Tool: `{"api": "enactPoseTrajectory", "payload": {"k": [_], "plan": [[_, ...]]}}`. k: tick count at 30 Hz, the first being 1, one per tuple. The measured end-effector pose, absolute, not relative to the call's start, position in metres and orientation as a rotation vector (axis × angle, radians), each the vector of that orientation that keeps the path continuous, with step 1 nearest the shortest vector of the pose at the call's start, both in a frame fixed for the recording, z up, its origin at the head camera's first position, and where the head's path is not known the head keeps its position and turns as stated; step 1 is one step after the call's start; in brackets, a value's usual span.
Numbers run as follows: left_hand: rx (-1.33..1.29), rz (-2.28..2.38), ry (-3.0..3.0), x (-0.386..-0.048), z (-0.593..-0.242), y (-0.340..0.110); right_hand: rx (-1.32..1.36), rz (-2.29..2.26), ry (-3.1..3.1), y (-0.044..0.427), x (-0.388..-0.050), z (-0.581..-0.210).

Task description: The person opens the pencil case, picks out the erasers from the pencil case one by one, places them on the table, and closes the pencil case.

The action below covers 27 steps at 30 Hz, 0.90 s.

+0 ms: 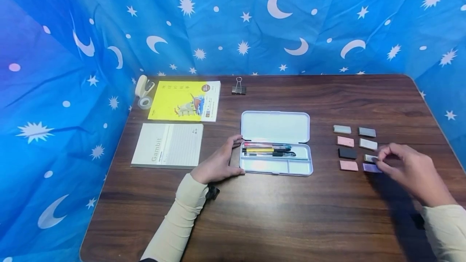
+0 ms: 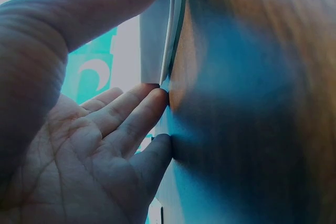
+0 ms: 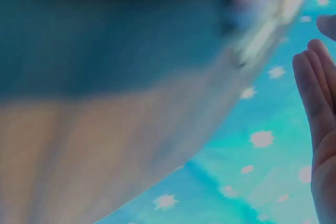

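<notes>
A white pencil case [image 1: 275, 126] lies with its lid folded back on the table. Several pens [image 1: 267, 149] fill its long upper compartment. At the case's left end, my left hand [image 1: 219, 161] touches the side with its fingertips and the near corner with its thumb; the left wrist view shows these fingers nearly straight. On the right, small flat eraser-like blocks form two columns, among them a black one [image 1: 347, 153] and a purple one [image 1: 371, 167]. My right hand [image 1: 409, 171] is over the right column, fingertips beside a partly covered pale-and-dark block [image 1: 369, 158]. No held object is visible.
A yellow book [image 1: 183, 100] and a Gambit notebook [image 1: 167, 144] lie on the left. Beside the book are a cream stapler-like item [image 1: 141, 85] and a tape roll [image 1: 145, 102]. A black binder clip [image 1: 238, 89] stands behind the case. Blue star-patterned cloth [image 1: 240, 23] surrounds the table.
</notes>
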<state>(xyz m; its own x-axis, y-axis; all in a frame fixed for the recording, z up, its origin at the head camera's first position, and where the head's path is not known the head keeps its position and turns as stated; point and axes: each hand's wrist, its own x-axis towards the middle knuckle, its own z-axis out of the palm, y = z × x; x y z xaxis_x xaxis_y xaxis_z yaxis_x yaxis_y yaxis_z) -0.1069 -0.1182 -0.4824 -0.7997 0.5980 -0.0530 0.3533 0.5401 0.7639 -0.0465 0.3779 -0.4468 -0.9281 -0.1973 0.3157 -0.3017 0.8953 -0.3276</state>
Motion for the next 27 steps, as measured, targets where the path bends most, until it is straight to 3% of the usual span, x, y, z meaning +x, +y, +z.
{"api": "enactPoseTrajectory", "payload": {"k": [10, 17, 27], "plan": [[0.758, 1.113, 2.481, -0.104, -0.478, -0.118, 0.28, 0.864, -2.745, 0.273, -0.125, -0.432], [0.776, 1.134, 2.452, -0.105, -0.479, -0.117, 0.065, 1.006, -2.826, 0.263, -0.164, -0.441], [0.77, 1.111, 2.457, -0.107, -0.482, -0.118, -0.003, 1.117, -2.866, 0.258, -0.174, -0.447]]}}
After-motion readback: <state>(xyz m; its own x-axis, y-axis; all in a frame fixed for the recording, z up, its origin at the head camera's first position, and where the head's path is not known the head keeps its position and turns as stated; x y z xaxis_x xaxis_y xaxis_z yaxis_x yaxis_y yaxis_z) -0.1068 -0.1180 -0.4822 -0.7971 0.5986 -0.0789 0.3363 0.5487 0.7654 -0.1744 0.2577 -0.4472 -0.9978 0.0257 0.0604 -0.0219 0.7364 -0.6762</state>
